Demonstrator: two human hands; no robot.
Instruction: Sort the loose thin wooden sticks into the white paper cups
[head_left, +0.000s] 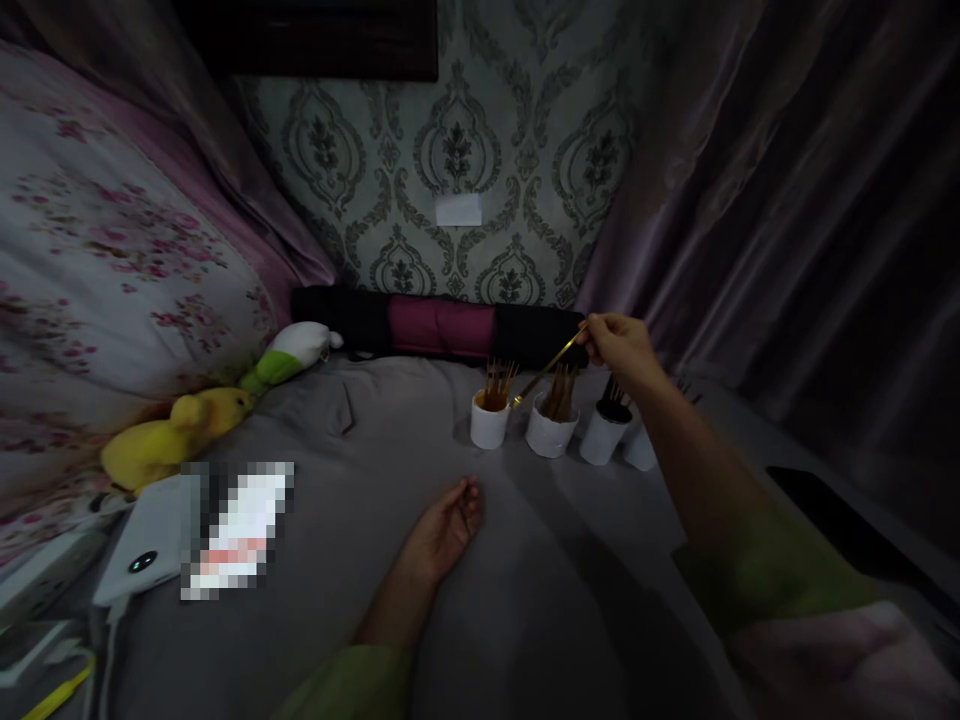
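My right hand (pixel 619 348) pinches the upper end of a thin gold-coloured stick (pixel 551 362). The stick slants down to the left, and its shiny lower end is near the right rim of a white cup (pixel 489 424) with thin sticks standing in it. Whether that end touches the cup I cannot tell. To the right stand a wider white cup (pixel 552 434) of brownish sticks, a white cup with a dark top (pixel 602 440) and another white cup (pixel 640 450), partly hidden by my right arm. My left hand (pixel 450 525) rests palm up on the grey cloth, loosely curled, holding nothing visible.
A black and maroon roll (pixel 442 326) lies along the patterned wall behind the cups. Plush toys (pixel 176 430), a white power bank (pixel 146 540) with a cable, a power strip (pixel 52 575) and a blurred-out item are at left. A dark flat object (pixel 840 520) lies at right.
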